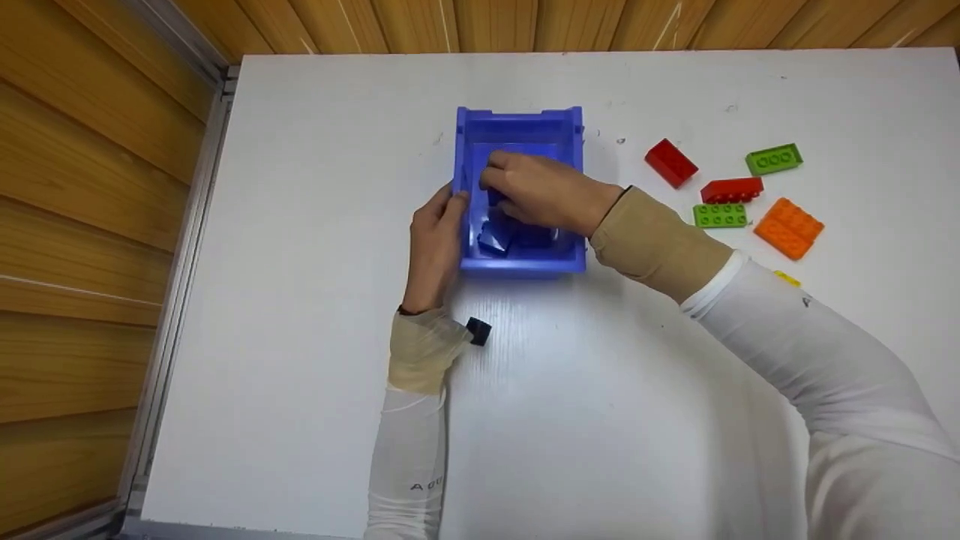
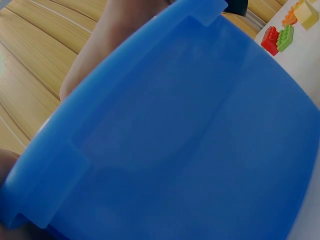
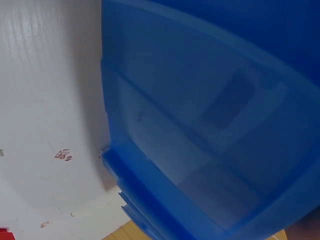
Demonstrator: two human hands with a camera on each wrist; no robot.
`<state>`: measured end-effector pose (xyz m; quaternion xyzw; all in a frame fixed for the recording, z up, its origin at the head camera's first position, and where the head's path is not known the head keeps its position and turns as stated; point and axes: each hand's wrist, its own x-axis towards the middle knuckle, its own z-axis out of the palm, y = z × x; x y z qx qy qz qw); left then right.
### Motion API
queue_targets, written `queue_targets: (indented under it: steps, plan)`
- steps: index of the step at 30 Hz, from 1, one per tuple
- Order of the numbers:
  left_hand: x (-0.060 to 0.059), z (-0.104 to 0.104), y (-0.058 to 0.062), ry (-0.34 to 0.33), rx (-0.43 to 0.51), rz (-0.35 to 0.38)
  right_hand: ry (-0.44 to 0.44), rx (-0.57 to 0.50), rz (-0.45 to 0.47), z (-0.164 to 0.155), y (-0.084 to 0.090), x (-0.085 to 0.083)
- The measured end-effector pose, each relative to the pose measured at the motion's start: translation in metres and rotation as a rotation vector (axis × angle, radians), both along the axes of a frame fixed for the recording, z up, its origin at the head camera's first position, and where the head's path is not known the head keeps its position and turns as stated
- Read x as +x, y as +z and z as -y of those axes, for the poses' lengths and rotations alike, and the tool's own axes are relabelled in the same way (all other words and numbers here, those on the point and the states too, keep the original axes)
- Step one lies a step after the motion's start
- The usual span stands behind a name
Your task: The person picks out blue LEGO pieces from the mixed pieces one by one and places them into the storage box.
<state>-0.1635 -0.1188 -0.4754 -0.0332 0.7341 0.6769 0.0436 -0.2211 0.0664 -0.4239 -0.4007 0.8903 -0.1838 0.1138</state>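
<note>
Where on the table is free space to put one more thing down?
The near table between the two sleeves is bare, and so is the left strip beside the blue bin. The far edge behind the bin is free too. It is crowded on the right, around the bricks.

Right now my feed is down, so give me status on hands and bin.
Left hand holds blue bin by its side wall. Right hand inside bin, over blue bricks; grip hidden. Nothing in the way.
</note>
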Motion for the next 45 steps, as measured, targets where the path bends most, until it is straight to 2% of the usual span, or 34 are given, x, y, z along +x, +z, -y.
queue_targets:
  steps: [13,23,33,45]
  plan:
    - [0.0,-0.001,0.0,-0.012,0.019,-0.009,0.009,0.014,0.022,0.003,-0.006,-0.005]
    - [-0.002,-0.001,-0.001,0.001,-0.014,0.003,0.011,0.012,0.017,0.01,-0.007,-0.009]
    - [-0.001,-0.003,0.0,0.011,-0.006,0.001,0.001,0.043,0.06,0.014,-0.011,-0.013]
    - [-0.001,-0.003,0.001,0.014,-0.027,0.01,0.016,0.028,0.103,0.011,-0.018,-0.014]
